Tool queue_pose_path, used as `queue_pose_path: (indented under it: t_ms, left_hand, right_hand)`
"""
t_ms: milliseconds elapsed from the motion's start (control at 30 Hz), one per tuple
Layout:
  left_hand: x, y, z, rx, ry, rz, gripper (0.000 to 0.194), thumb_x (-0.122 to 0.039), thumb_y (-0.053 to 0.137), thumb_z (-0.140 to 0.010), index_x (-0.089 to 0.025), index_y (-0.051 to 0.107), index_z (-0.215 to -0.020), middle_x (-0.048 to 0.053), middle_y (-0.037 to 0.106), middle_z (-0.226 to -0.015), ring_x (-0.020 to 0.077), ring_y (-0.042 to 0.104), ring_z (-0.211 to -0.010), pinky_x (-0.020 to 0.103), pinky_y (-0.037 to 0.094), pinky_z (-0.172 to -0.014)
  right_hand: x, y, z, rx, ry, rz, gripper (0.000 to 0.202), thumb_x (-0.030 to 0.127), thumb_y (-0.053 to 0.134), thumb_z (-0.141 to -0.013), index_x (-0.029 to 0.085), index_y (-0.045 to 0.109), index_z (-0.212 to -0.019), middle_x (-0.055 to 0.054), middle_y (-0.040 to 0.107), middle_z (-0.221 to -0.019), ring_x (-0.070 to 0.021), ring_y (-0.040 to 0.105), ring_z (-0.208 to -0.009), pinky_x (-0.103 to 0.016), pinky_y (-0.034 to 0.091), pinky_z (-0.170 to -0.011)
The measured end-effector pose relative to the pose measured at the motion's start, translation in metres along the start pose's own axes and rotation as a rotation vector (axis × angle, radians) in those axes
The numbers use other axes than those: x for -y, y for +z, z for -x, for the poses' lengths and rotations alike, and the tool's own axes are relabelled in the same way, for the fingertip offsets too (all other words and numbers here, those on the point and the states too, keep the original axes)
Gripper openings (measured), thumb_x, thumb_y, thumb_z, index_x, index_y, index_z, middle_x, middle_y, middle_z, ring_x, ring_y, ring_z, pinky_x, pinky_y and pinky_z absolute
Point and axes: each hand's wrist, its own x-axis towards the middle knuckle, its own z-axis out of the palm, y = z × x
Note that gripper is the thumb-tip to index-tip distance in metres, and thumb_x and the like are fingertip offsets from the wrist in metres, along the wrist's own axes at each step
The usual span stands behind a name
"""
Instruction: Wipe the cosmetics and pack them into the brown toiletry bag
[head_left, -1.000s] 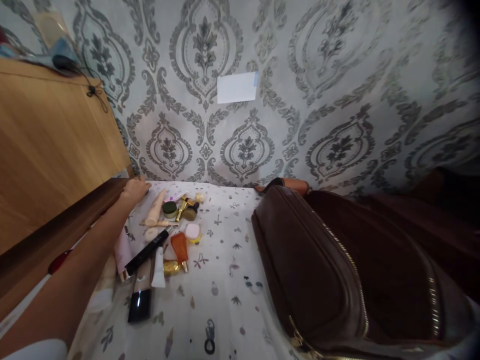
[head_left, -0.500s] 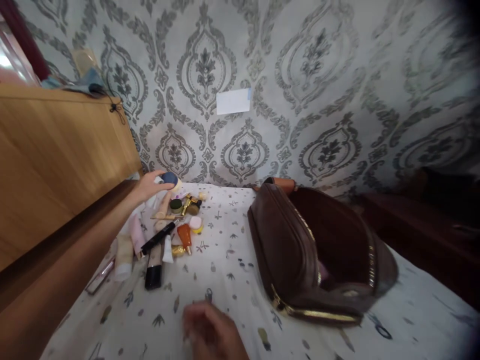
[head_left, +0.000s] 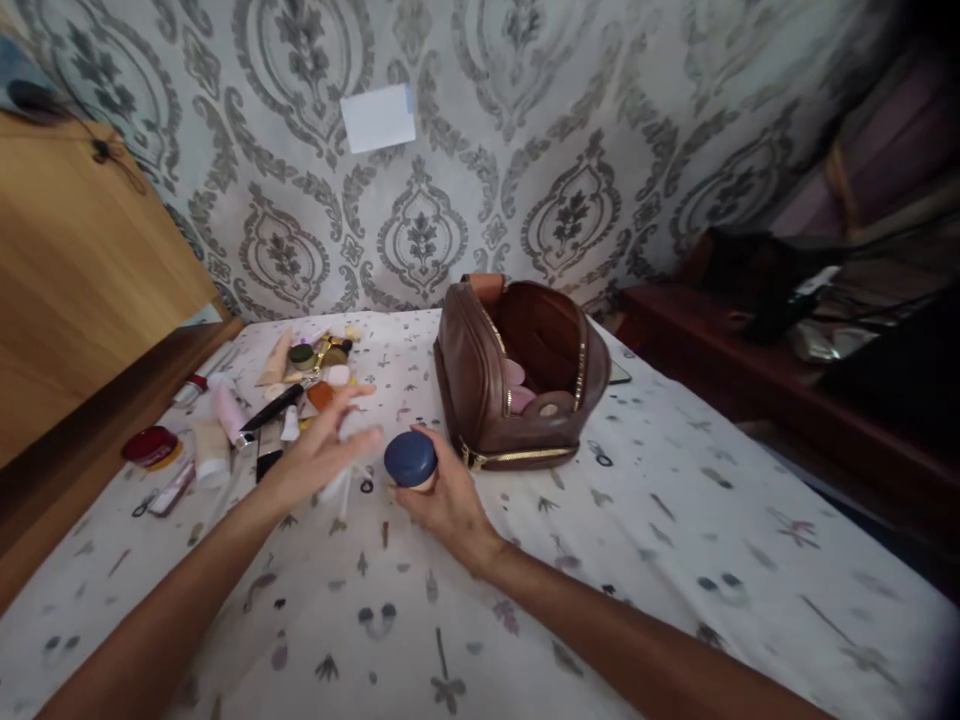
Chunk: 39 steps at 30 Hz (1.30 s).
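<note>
A small round jar with a dark blue lid (head_left: 410,458) is gripped between the thumb and fingers of my right hand (head_left: 450,500), above the patterned sheet. My left hand (head_left: 319,455) is apart from the jar, fingers stretched out and empty, near a group of cosmetics. Among these are a black tube (head_left: 273,408), an orange bottle (head_left: 320,396), a pink tube (head_left: 228,408), a beige tube (head_left: 211,452) and a dark red-lidded jar (head_left: 149,446). Just beyond my right hand stands a brown zip bag (head_left: 469,370), unzipped, with pink items (head_left: 517,392) inside.
The white patterned sheet (head_left: 375,640) covers the surface. A wooden cabinet (head_left: 82,270) borders the left, and a patterned wall with a white paper (head_left: 378,118) rises behind. Dark red furniture (head_left: 675,320) with assorted items stands at the right.
The blue-lidded jar has come from the far left to the middle and passed from my left hand to my right. My left hand has let go, and the view has shifted.
</note>
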Motion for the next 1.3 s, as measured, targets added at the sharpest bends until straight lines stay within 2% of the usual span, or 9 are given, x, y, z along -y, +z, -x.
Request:
queue_pose_path:
  t_ms: [67,133,333,567,633,733,933,1067,1300]
  left_hand:
    - [0.007,0.007,0.001,-0.204,0.059,-0.011,0.047,-0.055,0.046,-0.093,-0.027,0.053,-0.129,0.007,0.065,-0.119,0.0270,0.060,-0.113,0.044,0.047,-0.101]
    - [0.010,0.020,0.004,-0.275,0.184,-0.070,0.041,-0.048,0.037,-0.098,-0.026,0.052,-0.129,0.008,0.062,-0.126,0.0257,0.056,-0.121,0.045,0.042,-0.108]
    - [0.015,0.060,0.022,0.089,0.578,-0.404,0.046,-0.022,0.041,-0.098,-0.020,0.043,-0.144,0.014,0.052,-0.146,0.0247,0.046,-0.137,0.043,0.037,-0.115]
    - [0.024,0.050,0.024,-0.133,0.231,0.016,0.042,-0.040,0.035,-0.102,-0.020,0.053,-0.135,0.010,0.060,-0.140,0.0227,0.052,-0.133,0.040,0.038,-0.115]
    - [0.026,0.051,0.024,-0.090,0.178,0.084,0.047,-0.045,0.035,-0.101,-0.020,0.050,-0.138,0.009,0.056,-0.145,0.0230,0.049,-0.136,0.040,0.035,-0.117]
    - [0.028,0.055,0.024,-0.010,0.144,0.134,0.050,-0.049,0.036,-0.100,-0.023,0.049,-0.141,0.007,0.053,-0.149,0.0224,0.046,-0.139,0.038,0.034,-0.117]
    - [0.031,0.052,0.022,-0.249,0.067,0.153,0.051,-0.053,0.035,-0.100,-0.024,0.049,-0.140,0.006,0.051,-0.150,0.0233,0.040,-0.143,0.042,0.025,-0.122]
    - [0.031,0.056,0.026,-0.140,0.137,0.095,0.058,-0.053,0.039,-0.098,-0.022,0.037,-0.148,0.009,0.043,-0.156,0.0245,0.038,-0.144,0.042,0.029,-0.120]
    - [0.032,0.058,0.023,-0.155,0.088,0.118,0.052,-0.052,0.033,-0.100,-0.022,0.047,-0.140,0.008,0.050,-0.150,0.0237,0.041,-0.142,0.041,0.032,-0.119]
  right_hand:
    - [-0.001,-0.001,0.002,-0.024,0.002,0.050,0.066,0.023,0.074,-0.067,0.019,0.049,-0.128,-0.009,0.063,-0.120,-0.0248,0.061,-0.107,-0.040,0.048,-0.098]
    - [0.001,-0.001,0.001,-0.018,0.002,0.106,0.066,0.022,0.074,-0.066,0.019,0.050,-0.127,-0.009,0.063,-0.118,-0.0252,0.061,-0.106,-0.041,0.048,-0.096]
    - [0.006,0.000,-0.001,0.070,-0.161,0.111,0.026,0.018,0.058,-0.077,0.019,0.060,-0.103,-0.009,0.067,-0.106,-0.0240,0.062,-0.098,-0.038,0.049,-0.090]
    - [0.003,-0.001,0.002,0.043,0.004,0.028,0.055,0.022,0.075,-0.063,0.020,0.055,-0.114,-0.003,0.066,-0.101,-0.0202,0.062,-0.086,-0.033,0.051,-0.082]
    - [0.002,-0.003,0.002,0.053,-0.014,0.002,0.057,0.023,0.076,-0.063,0.021,0.054,-0.116,-0.004,0.065,-0.107,-0.0205,0.063,-0.091,-0.034,0.050,-0.086]
    - [0.003,-0.004,0.002,0.063,-0.006,-0.033,0.058,0.026,0.078,-0.063,0.021,0.053,-0.116,-0.005,0.065,-0.110,-0.0209,0.063,-0.094,-0.034,0.050,-0.088]
    - [0.003,-0.001,0.000,0.097,0.033,-0.259,0.056,0.022,0.072,-0.072,0.022,0.049,-0.123,-0.004,0.065,-0.111,-0.0177,0.065,-0.096,-0.031,0.052,-0.090]
    - [0.002,-0.003,-0.001,0.143,0.049,-0.345,0.063,0.021,0.073,-0.071,0.021,0.046,-0.129,-0.008,0.062,-0.125,-0.0203,0.062,-0.112,-0.034,0.048,-0.101]
    - [0.001,-0.004,-0.002,0.100,0.147,-0.244,0.053,0.030,0.083,-0.063,0.018,0.057,-0.109,-0.005,0.068,-0.100,-0.0201,0.064,-0.090,-0.033,0.053,-0.084]
